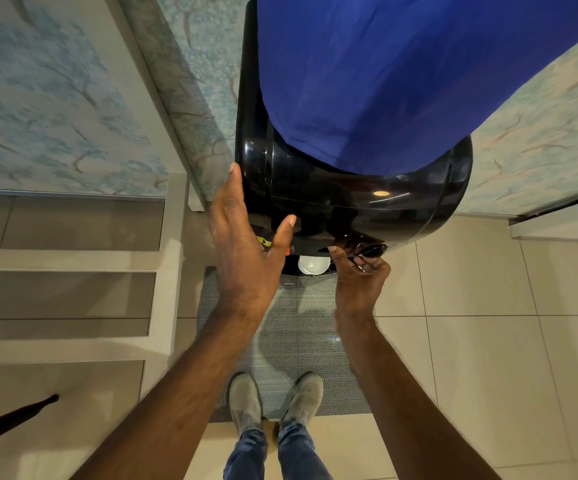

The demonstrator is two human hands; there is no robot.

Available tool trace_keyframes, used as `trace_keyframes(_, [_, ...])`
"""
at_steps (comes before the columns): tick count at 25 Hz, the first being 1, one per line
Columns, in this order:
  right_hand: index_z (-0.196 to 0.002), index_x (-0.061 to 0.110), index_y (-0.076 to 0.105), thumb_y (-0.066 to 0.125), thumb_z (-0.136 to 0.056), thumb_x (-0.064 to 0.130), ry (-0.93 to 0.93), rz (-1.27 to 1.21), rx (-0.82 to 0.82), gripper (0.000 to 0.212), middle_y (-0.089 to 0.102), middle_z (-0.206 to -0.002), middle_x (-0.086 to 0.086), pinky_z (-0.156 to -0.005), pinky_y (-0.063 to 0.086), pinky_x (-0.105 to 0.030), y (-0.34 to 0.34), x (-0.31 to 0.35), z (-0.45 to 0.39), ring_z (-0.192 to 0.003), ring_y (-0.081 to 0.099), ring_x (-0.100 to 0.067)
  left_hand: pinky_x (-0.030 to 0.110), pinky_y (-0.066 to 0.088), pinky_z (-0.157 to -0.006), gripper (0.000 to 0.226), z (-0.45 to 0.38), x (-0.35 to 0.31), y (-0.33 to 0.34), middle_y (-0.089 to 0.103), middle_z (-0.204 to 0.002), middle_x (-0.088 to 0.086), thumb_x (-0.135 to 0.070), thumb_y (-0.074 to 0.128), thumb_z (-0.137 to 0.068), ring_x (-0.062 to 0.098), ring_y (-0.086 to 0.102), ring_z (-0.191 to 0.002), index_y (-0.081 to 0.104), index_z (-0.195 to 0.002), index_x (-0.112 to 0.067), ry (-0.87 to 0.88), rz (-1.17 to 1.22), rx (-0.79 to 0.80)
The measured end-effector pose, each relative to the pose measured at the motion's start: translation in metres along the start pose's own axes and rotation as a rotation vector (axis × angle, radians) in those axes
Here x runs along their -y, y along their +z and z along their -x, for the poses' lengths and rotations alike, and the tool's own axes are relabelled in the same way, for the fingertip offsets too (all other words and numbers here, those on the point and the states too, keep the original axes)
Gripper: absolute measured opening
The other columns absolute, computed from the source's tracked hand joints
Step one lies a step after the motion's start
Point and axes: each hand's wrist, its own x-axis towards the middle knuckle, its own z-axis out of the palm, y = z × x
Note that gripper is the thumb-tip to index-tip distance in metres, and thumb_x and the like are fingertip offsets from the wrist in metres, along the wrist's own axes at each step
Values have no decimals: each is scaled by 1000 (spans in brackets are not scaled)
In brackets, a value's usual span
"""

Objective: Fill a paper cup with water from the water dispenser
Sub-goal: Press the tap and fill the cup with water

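cup (pixel 313 265) sits upright in dispenser (pixel 350 199) bay w/ rim up, just left of right hand (pixel 362 284), nearer than left hand (pixel 246 251), whose fingers curl on black tap lever (pixel 373 251); left is spread open, flat on dispenser's side.

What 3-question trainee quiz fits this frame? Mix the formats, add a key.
1. True or false: the paper cup sits under the dispenser taps.
2. Which hand is on the black tap lever? A) left hand B) right hand
3. Fill in: the cover on the bottle is ____.

Key: 1 true; 2 B; 3 blue.
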Motion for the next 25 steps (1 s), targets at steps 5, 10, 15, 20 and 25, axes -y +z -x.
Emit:
trace_keyframes(5, [-102,25,43,89,-76,2,0,13,10,58,57,-103,0,-70,53,-7,-1,0,0,-72,66,10,38,35,-123,95,1,-1,-1,31,-163,8,-36,75,-93,18,31,-152,14,-164,-22,-6,2,2])
trace_keyframes(10, [-104,21,41,87,-78,-2,4,22,3,58,55,-105,-4,-71,53,-6,-1,0,1,-68,65,13,26,30,-120,94,0,0,1,32,-162,8,-36,75,-92,18,32,-151,16,-164,-20,-5,1,-5])
trace_keyframes(15, [-104,24,44,89,-78,4,20,11,21,55,58,-105,0,-72,54,-7,-4,1,5,-75,68,9,22,27,-120,95,0,1,1,32,-162,9,-37,75,-92,17,32,-151,16,-164,-19,-2,-1,-5])
trace_keyframes(20, [-108,18,48,88,-82,17,-54,88,106,48,60,-93,10,-77,55,-15,-26,-17,15,-77,62,-3,6,18,-113,96,0,3,2,27,-164,2,-45,72,-92,-1,21,-147,10,-164,-30,-30,15,10])
trace_keyframes(25, [-125,16,51,90,-80,30,-56,431,196,61,59,-123,-6,-82,51,-21,-33,-55,15,-110,63,-24,-4,14,-109,94,0,6,3,27,-164,2,-48,70,-94,-23,10,-140,10,-164,-30,-17,7,0])
